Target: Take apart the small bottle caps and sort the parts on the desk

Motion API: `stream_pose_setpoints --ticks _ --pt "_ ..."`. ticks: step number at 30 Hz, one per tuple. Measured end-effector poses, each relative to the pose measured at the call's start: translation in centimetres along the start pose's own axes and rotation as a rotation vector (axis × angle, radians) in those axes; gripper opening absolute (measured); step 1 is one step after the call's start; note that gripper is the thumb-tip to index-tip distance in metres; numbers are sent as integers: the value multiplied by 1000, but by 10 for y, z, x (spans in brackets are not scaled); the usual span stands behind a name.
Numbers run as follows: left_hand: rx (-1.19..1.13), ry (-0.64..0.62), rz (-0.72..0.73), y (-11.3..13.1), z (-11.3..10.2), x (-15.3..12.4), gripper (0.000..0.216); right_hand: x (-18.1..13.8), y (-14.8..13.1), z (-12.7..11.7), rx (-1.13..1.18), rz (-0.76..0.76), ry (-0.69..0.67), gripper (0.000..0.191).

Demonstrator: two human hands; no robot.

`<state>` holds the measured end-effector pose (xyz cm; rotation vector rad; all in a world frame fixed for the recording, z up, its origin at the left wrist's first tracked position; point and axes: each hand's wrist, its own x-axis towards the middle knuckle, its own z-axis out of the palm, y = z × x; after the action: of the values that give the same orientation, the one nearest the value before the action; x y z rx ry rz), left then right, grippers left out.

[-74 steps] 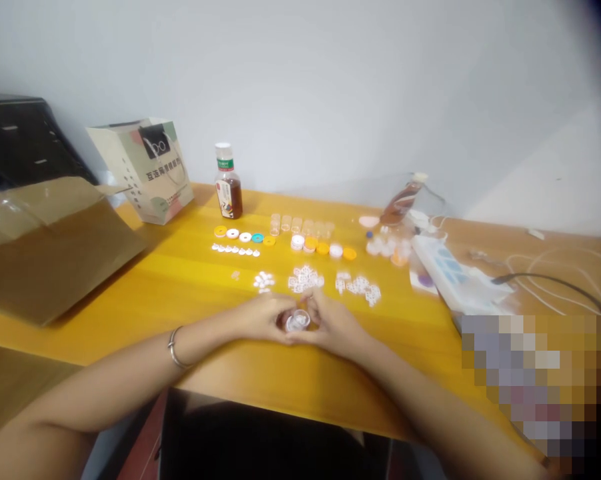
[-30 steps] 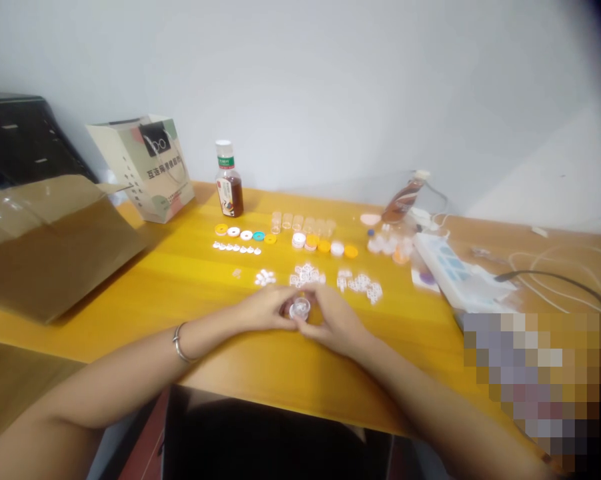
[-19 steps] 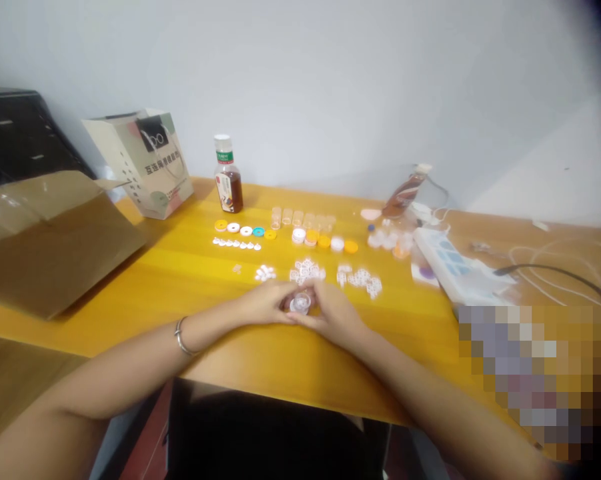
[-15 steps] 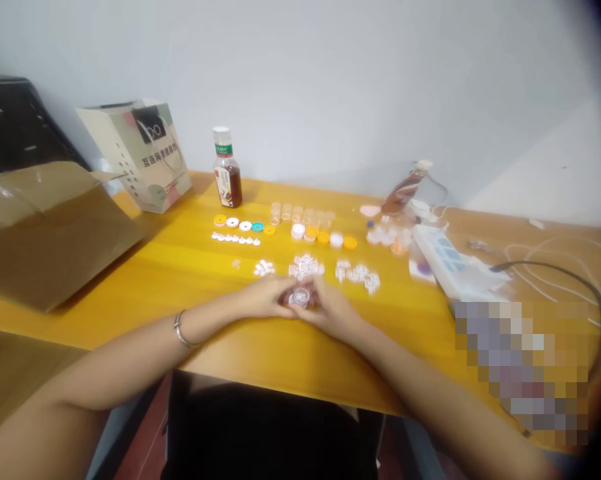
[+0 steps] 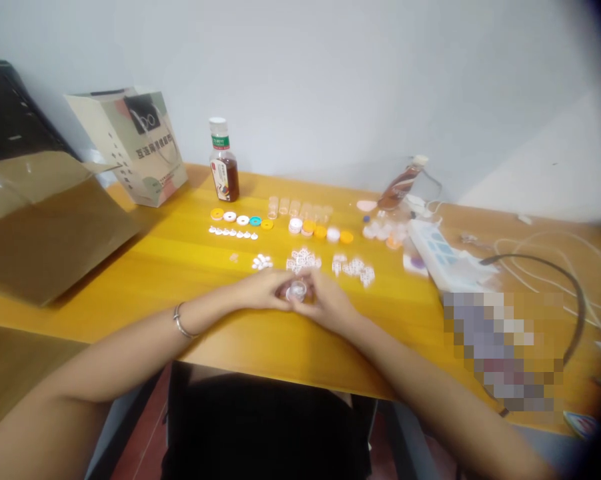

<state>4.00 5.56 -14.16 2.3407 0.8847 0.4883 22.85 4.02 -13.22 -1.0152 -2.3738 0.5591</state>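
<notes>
Between my two hands, low over the near middle of the table, is a small clear round plastic container (image 5: 297, 291). My left hand (image 5: 266, 289) closes on its left side, and my right hand (image 5: 326, 303) grips it from the right with thumb and fingers. Its far side is partly hidden by my fingers. Just beyond the hands lie a cluster of small white pieces with printed marks (image 5: 303, 259) and a little pile of white oval pieces (image 5: 262, 261). More of the marked pieces (image 5: 354, 267) are to the right.
Rows of coloured ring-shaped lids (image 5: 243, 221), thin white parts (image 5: 233, 233), clear cups (image 5: 295, 208) and round lidded pieces (image 5: 320, 231) line the table. A drink bottle (image 5: 224, 170), paper bag (image 5: 150, 157) and cardboard box (image 5: 50, 227) stand left. A power strip (image 5: 430, 250) and cables lie right.
The whole view has shifted slightly, so everything sits a little higher and further left. Both hands keep hold of the clear container in much the same pose.
</notes>
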Motion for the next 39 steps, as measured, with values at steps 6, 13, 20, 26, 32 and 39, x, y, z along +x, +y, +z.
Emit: stream_pose_setpoints --ticks 6,13,20,26,32,39 --pt "-7 0 15 -2 0 -1 48 3 -6 -3 -29 -22 -18 28" --pt "-3 -16 0 -2 0 -1 45 2 -9 -5 -73 -3 -42 26" --pt "-15 -8 16 1 -1 -1 28 2 -7 -7 -111 46 -37 29" --pt "3 4 24 2 0 -1 35 3 -9 -6 -84 -2 -77 23" --pt "10 -16 2 4 0 -3 20 3 -8 -10 -109 -123 -159 14" --pt "3 -27 18 6 0 -3 35 3 -10 -9 -159 -13 -82 23"
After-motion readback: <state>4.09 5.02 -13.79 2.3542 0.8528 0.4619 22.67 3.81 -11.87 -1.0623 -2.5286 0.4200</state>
